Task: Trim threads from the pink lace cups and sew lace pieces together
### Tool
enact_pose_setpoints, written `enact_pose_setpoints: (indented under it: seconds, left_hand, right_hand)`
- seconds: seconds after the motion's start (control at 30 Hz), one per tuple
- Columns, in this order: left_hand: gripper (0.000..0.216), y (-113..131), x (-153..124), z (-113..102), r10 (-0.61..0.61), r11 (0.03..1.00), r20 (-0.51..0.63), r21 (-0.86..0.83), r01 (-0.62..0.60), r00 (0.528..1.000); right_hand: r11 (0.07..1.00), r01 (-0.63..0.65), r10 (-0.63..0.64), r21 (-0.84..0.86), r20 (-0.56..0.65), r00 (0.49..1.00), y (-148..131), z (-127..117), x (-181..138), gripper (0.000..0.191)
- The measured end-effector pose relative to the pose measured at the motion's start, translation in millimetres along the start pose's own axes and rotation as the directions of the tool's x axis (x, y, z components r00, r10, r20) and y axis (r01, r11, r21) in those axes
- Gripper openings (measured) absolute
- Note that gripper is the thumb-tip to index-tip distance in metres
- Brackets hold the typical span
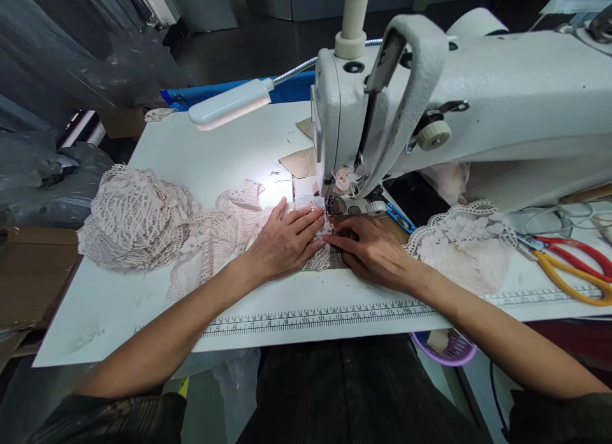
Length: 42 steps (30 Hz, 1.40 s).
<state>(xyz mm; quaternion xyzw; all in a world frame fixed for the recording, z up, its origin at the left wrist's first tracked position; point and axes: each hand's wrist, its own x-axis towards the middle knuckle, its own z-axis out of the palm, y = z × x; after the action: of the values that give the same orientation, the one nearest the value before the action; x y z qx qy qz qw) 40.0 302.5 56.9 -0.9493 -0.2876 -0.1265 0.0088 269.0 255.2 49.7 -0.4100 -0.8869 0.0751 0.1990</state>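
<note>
Pale pink lace fabric [234, 224] runs across the white table to the needle area of a white sewing machine [329, 113]. My left hand [287, 243] lies flat on the lace just left of the presser foot [329, 205], fingers stretched out. To the right of the foot, my right hand [375, 250] has its thumb and fingers pressed together at the lace edge; the fingertips are partly hidden. A large heap of the same lace [138, 218] sits at the left. Another lace piece [463, 246] lies beside my right wrist.
Scissors [568, 259] with red and yellow handles lie at the right. A blue tool [399, 218] rests under the machine arm. A lamp [232, 103] reaches over the table. A measuring scale [306, 321] lines the front edge. A purple basket [449, 351] sits below; a cardboard box [36, 272] is left.
</note>
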Motion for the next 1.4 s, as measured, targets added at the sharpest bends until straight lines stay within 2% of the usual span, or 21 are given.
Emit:
enact_pose_setpoints:
  seconds: [0.2,0.5,0.97,1.27,1.4]
  left_hand:
    - [0.041,-4.8,-0.2,1.7,-0.01,0.997,-0.028,-0.081,0.007,1.0]
    - [0.04,-10.8,5.2,0.8,0.018,0.996,-0.013,-0.083,-0.02,1.0]
    - [0.04,-12.8,7.4,0.3,0.018,0.995,0.004,-0.102,-0.017,1.0]
    - [0.043,-9.5,6.0,2.0,0.017,0.996,0.012,-0.091,-0.016,1.0]
    - [0.042,-7.1,6.1,1.6,0.012,0.996,0.01,-0.086,-0.011,1.0]
  right_hand:
    - [1.0,-0.01,0.01,0.0,-0.015,1.0,0.7,2.9,0.6,0.038]
    - [0.999,-0.023,0.021,-0.026,-0.055,0.998,-1.0,2.0,2.5,0.034]
    - [0.997,-0.083,0.083,-0.005,0.009,0.997,-4.4,-0.3,3.2,0.035]
    - [0.997,-0.052,0.057,0.058,-0.089,0.994,2.0,6.9,0.8,0.033]
    - [0.997,-0.04,0.046,0.07,-0.093,0.995,3.0,6.3,0.8,0.036]
